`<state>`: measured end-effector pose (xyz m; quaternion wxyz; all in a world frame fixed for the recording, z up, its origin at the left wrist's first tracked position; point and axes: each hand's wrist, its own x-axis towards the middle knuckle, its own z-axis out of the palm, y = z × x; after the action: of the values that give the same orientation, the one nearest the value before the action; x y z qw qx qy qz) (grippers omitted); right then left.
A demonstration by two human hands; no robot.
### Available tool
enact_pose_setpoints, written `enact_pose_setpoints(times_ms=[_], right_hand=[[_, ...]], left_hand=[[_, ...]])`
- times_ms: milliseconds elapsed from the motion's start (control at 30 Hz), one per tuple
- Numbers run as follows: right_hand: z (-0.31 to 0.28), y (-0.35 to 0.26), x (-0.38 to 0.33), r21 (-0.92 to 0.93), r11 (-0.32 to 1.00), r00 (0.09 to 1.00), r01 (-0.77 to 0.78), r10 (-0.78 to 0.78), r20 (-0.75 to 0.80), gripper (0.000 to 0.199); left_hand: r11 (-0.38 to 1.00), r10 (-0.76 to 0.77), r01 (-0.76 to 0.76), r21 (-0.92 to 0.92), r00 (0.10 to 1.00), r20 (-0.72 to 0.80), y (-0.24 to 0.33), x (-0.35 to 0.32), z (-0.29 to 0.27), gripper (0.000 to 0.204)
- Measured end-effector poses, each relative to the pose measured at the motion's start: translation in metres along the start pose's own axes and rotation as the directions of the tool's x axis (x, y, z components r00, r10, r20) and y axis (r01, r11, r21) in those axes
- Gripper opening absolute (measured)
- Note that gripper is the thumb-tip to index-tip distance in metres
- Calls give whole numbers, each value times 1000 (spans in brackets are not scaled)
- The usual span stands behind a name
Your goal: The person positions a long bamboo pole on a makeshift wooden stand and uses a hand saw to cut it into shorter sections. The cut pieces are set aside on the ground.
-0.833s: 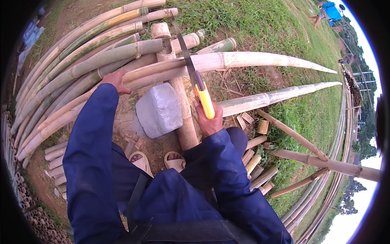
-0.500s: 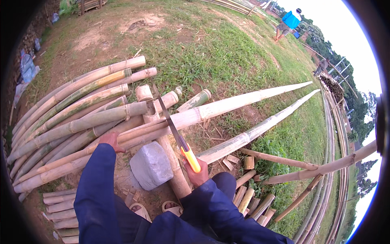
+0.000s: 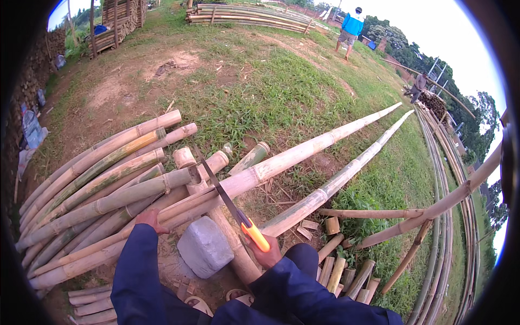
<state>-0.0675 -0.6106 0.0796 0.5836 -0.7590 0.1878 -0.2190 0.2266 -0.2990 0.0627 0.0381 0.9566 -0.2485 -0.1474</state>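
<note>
My right hand [image 3: 266, 252] is closed around the yellow-orange handle of a hand saw [image 3: 227, 199]. Its long dark blade slants away to the far left and lies across a thick pale bamboo pole [image 3: 303, 153]. Left of the blade, my left hand [image 3: 152, 220] grips the same pole from above, thumb on the near side. Along this part the pole lies beside other bamboo. Beneath it, a short bamboo log [image 3: 236, 250] runs toward me, next to a grey stone block [image 3: 206, 246].
Cut bamboo poles [image 3: 103, 187] are piled at the left. A second long pole [image 3: 336, 181] stretches away at right. Short offcuts [image 3: 357, 279] lie near my knee, beside a propped bamboo frame [image 3: 428, 216]. Far off are a person in blue [image 3: 353, 25] and another person [image 3: 418, 85].
My view has tilted up, so the scene sits lower and more of the far yard shows. Both hands keep their holds, and the saw blade still lies across the pole.
</note>
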Motion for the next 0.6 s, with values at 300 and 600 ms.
enact_pose_setpoints(times_ms=[300, 600], right_hand=[[-9, -33, -37, -101, 991, 985, -93, 106, 135, 18], [9, -9, 57, 65, 993, 988, -101, 93, 127, 17]], left_hand=[[996, -86, 87, -1, 994, 64, -4, -10, -17, 85], [995, -83, 88, -36, 989, 121, 2, 7, -7, 106]])
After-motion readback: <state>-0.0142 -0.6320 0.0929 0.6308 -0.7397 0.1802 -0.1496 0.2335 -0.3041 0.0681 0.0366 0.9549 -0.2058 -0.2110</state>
